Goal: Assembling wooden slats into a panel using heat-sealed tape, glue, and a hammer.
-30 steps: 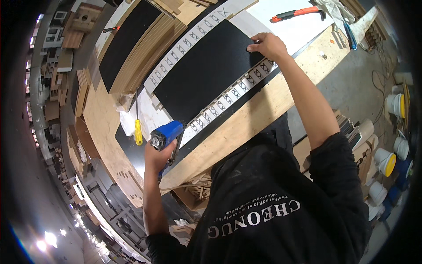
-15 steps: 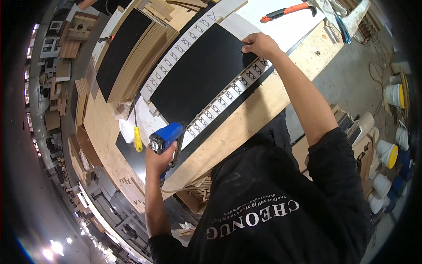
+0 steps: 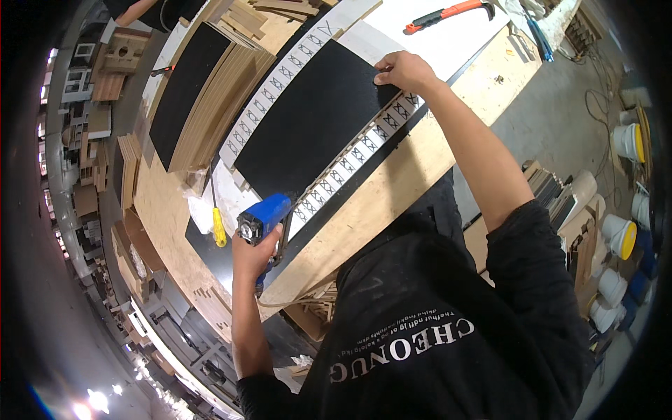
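Observation:
My left hand [image 3: 253,257] is wrapped around the handle of a blue nail gun [image 3: 266,212]. The tool's front lies against the lower left corner of a black panel [image 3: 315,115]. At the panel's far right corner, my right hand [image 3: 409,71] grips the edge with thumb and fingers. White strips with drawn cross marks run along both long sides of the panel, a far strip [image 3: 266,99] and a near strip [image 3: 344,171]. Where the gun's nose meets the work is hidden behind its body.
Left of the panel stands a stack of curved boards [image 3: 213,94] with a black top. A yellow-handled screwdriver [image 3: 219,227] lies beside a plastic bag [image 3: 200,213]. An orange and black hammer [image 3: 448,15] rests at the far right of the wooden workbench [image 3: 392,189]. Buckets [image 3: 619,234] stand on the floor.
The view has shifted slightly, so the bench and panel appear a little further left. Both hands keep their holds on the nail gun and the panel.

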The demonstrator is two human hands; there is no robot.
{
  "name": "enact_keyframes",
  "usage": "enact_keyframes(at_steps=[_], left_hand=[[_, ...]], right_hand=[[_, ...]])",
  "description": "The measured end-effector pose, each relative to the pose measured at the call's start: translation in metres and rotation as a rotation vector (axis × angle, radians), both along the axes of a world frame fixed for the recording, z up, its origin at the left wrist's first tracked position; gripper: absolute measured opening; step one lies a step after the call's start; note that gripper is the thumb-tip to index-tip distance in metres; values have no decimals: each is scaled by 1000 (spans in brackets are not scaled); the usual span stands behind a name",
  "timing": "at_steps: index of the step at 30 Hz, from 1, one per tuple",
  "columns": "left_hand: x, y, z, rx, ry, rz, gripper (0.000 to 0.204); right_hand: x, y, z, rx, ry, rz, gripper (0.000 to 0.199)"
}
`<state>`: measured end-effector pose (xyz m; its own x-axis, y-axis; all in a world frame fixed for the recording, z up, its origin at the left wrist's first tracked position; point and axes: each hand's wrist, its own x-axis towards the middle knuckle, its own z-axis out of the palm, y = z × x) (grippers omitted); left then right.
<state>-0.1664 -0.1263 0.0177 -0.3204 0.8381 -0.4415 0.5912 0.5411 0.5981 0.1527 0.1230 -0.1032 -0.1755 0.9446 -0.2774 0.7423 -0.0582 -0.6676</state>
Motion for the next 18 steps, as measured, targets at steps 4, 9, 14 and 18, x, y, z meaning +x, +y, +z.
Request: enact_keyframes(at_steps=[4, 9, 14, 18], left_hand=[[8, 11, -1, -18, -22, -41, 23], [8, 19, -9, -64, 34, -60, 24], [13, 26, -3, -123, 63, -68, 26], [22, 28, 2, -51, 20, -79, 25]], right_hand=[[1, 0, 0, -78, 39, -51, 34], [1, 1, 0, 14, -5, -14, 35], [5, 2, 11, -126, 84, -26, 36], [8, 7, 6, -133, 115, 1, 35]])
